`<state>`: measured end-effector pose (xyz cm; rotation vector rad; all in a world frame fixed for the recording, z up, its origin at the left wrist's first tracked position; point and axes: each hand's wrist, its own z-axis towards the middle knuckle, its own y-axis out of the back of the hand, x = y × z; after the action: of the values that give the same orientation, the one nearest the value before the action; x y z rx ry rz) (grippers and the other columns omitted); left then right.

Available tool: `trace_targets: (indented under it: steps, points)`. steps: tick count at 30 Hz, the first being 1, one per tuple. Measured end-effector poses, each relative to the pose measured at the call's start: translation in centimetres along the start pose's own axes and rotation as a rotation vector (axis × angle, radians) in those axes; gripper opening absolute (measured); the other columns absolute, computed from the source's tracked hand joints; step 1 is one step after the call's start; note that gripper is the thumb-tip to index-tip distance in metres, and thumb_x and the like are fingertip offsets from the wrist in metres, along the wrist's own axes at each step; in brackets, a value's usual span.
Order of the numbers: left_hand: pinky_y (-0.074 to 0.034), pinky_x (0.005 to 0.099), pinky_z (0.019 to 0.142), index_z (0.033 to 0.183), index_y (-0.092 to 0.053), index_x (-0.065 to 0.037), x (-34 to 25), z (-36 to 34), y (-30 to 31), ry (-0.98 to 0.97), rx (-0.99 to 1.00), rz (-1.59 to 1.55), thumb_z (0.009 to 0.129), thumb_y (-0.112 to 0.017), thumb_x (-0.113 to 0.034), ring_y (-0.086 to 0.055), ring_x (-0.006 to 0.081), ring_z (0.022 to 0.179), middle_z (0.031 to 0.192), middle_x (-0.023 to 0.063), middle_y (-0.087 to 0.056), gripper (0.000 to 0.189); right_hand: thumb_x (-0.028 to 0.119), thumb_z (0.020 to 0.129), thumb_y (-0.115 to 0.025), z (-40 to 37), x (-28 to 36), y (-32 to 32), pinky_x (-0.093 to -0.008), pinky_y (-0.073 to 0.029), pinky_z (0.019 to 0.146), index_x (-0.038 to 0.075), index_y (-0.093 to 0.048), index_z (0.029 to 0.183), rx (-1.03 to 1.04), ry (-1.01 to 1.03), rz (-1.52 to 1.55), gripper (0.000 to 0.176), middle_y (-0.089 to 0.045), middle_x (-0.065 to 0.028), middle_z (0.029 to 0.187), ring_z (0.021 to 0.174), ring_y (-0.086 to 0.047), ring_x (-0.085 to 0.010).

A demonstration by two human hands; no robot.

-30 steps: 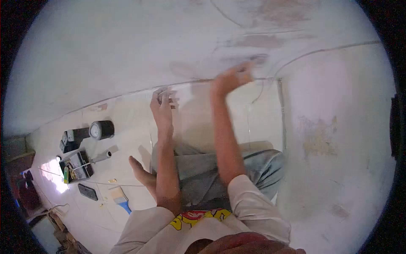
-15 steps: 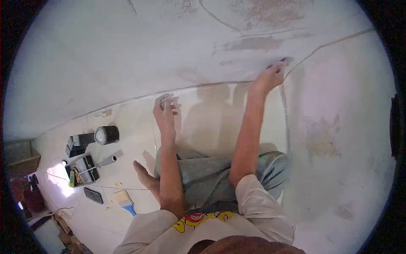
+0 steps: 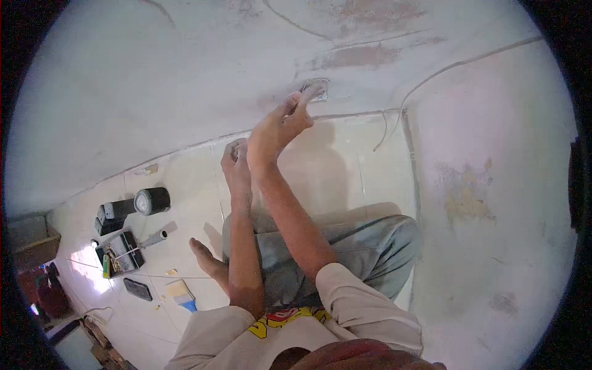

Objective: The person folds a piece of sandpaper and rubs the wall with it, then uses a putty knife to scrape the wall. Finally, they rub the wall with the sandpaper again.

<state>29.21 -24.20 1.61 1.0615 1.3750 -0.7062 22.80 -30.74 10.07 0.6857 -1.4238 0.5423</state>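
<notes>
My right hand (image 3: pixel 280 129) reaches across to the wall, fingers pressing a small square piece of sandpaper (image 3: pixel 319 88) flat on the pale surface (image 3: pixel 203 80), just above the floor joint. Its fingertips partly cover the piece. Close beside it, my left hand (image 3: pixel 235 161) is raised near the foot of the wall with its fingers curled in. Whitish dust coats those fingers, and whatever lies inside them is hidden. Brownish worn patches (image 3: pixel 364 57) mark the wall above the sandpaper.
To the left on the tiled floor are a black lamp (image 3: pixel 152 200), a tray of tools (image 3: pixel 120 254), a phone (image 3: pixel 137 288) and a blue-handled paintbrush (image 3: pixel 181 295). A thin cable (image 3: pixel 425 80) droops at the corner. A second wall (image 3: pixel 493 246) stands at right.
My right hand has moved left along the wall from near the corner, bringing the sandpaper close to my left hand. My left hand's fingers look more curled. The cable end now shows.
</notes>
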Motion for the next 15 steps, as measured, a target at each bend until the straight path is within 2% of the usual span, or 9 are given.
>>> trace_targets:
  steps: [2,4,5,7,9,12,14,15]
  points:
    - [-0.048,0.0279,0.065,0.112,-0.06,0.001,-1.0,-0.2,0.3,0.128,-0.06,-0.089,0.094,-0.052,-0.016,-0.061,0.0145,0.077,0.093,0.0074,-0.067,0.026,0.019,0.103,-0.034,0.2,0.1,0.0,-0.0396,-0.035,0.094,-0.006,-0.024,0.146,0.006,-0.018,-0.02,0.051,-0.049,-0.0215,0.103,0.095,-0.045,-0.0319]
    - [-0.048,0.0274,0.064,0.112,-0.06,0.001,-1.4,-0.3,0.8,0.149,-0.058,-0.128,0.094,-0.051,-0.015,-0.061,0.0145,0.077,0.094,0.0076,-0.067,0.025,0.02,0.103,-0.034,1.2,-0.4,0.1,-0.0403,-0.036,0.097,-0.011,-0.037,0.137,-0.07,0.097,0.067,0.046,-0.051,-0.0262,0.113,0.104,-0.047,-0.0342]
    - [-0.048,0.0269,0.064,0.111,-0.06,0.0,-1.4,-0.2,0.9,0.163,-0.049,-0.159,0.094,-0.051,-0.015,-0.061,0.0145,0.077,0.095,0.0077,-0.068,0.024,0.02,0.103,-0.034,2.2,-0.9,0.4,-0.0403,-0.036,0.097,-0.011,-0.037,0.137,-0.062,0.109,0.063,0.046,-0.051,-0.0262,0.113,0.104,-0.047,-0.0342]
    - [-0.049,0.0266,0.062,0.111,-0.06,0.0,-0.7,0.3,1.0,0.165,-0.05,-0.185,0.094,-0.05,-0.014,-0.061,0.0143,0.076,0.096,0.008,-0.068,0.024,0.019,0.103,-0.035,5.4,-2.3,2.0,-0.0397,-0.037,0.1,-0.013,-0.046,0.127,-0.126,0.056,0.078,0.042,-0.051,-0.0276,0.123,0.111,-0.049,-0.0335]
    - [-0.049,0.0262,0.061,0.111,-0.059,0.0,-0.5,0.3,0.6,0.176,-0.05,-0.205,0.094,-0.05,-0.014,-0.061,0.0141,0.076,0.097,0.0082,-0.068,0.024,0.019,0.103,-0.035,9.1,-3.0,3.8,-0.0372,-0.038,0.1,-0.013,-0.05,0.122,-0.235,0.178,0.068,0.04,-0.053,-0.0249,0.122,0.111,-0.051,-0.0295]
    - [-0.049,0.0261,0.059,0.112,-0.059,0.0,-0.8,0.2,0.3,0.195,-0.062,-0.178,0.094,-0.05,-0.015,-0.062,0.014,0.075,0.097,0.0087,-0.068,0.025,0.018,0.103,-0.033,12.6,-2.6,6.5,-0.0374,-0.038,0.103,-0.01,-0.048,0.128,-0.193,0.13,0.19,0.04,-0.052,-0.0245,0.127,0.117,-0.05,-0.0295]
    - [-0.05,0.0268,0.058,0.112,-0.059,0.0,-0.7,0.4,0.2,0.205,-0.055,-0.158,0.094,-0.051,-0.016,-0.062,0.0138,0.075,0.097,0.009,-0.068,0.025,0.018,0.104,-0.033,14.3,-4.1,7.2,-0.0426,-0.038,0.106,-0.009,-0.028,0.144,-0.112,0.16,0.231,0.048,-0.037,-0.0282,0.142,0.126,-0.045,-0.0369]
    - [-0.05,0.0268,0.058,0.112,-0.059,0.0,-0.8,0.4,0.2,0.213,-0.06,-0.155,0.094,-0.051,-0.016,-0.062,0.0138,0.075,0.097,0.009,-0.068,0.025,0.018,0.104,-0.033,13.5,-3.4,6.8,-0.0426,-0.038,0.106,-0.009,-0.028,0.144,-0.106,0.155,0.226,0.048,-0.037,-0.0282,0.142,0.126,-0.045,-0.0369]
